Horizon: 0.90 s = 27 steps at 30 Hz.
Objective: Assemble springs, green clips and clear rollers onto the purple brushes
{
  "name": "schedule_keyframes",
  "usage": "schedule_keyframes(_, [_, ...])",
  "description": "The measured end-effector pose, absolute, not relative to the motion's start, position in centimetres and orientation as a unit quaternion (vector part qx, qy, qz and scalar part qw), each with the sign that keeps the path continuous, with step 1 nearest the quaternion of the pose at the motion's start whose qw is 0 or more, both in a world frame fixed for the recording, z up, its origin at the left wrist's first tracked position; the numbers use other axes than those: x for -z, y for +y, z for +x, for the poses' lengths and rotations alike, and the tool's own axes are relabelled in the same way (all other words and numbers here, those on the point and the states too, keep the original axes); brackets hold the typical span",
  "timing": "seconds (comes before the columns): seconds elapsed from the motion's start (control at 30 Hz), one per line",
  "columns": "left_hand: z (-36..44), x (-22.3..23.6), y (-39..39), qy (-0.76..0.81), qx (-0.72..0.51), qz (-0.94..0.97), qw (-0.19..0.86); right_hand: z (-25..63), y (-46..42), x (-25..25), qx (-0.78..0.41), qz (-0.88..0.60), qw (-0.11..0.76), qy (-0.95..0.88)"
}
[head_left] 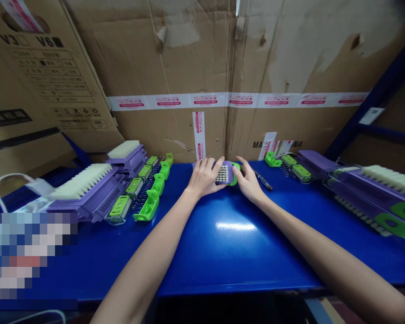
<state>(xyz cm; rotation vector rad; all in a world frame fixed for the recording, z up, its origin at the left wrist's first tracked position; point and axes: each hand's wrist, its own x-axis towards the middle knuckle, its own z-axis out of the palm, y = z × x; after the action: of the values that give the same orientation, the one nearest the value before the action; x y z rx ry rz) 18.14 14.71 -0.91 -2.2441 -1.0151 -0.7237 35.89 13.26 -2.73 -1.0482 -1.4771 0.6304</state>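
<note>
While the left hand [204,177] holds one purple piece [230,171] dotted with pale tufts, the right hand [250,183], thumb and forefinger spread, is at its green end [235,177], over the blue desk [219,256]. To the left hand's left stand four green brackets [157,184], four green-topped blocks [134,186] and two stacks of purple brushes [83,182]. Just beside the right hand lies one dark pen-like tool [265,182], and beyond both hands stands taped cardboard [168,130], whatever it encloses hidden.

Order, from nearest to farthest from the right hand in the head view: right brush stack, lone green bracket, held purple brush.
1. Held purple brush: left of right hand.
2. Lone green bracket: rear right.
3. Right brush stack: far right.
</note>
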Motion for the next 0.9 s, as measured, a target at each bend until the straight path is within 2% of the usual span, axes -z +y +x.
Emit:
schedule_keyframes(0.23, [18.4,1.4,15.5,-0.303,0.338,-0.858,0.24,35.9,12.5,2.7,-0.117,-0.433,0.515,-0.731])
schedule_keyframes(0.4, [18.5,1.4,15.5,-0.288,0.361,-0.857,0.23,35.9,12.6,2.9,-0.061,-0.431,0.522,-0.734])
schedule_keyframes(0.9, [19.6,1.3,14.8,-0.293,0.345,-0.874,0.176,35.9,12.0,2.2,-0.028,-0.475,0.491,-0.73])
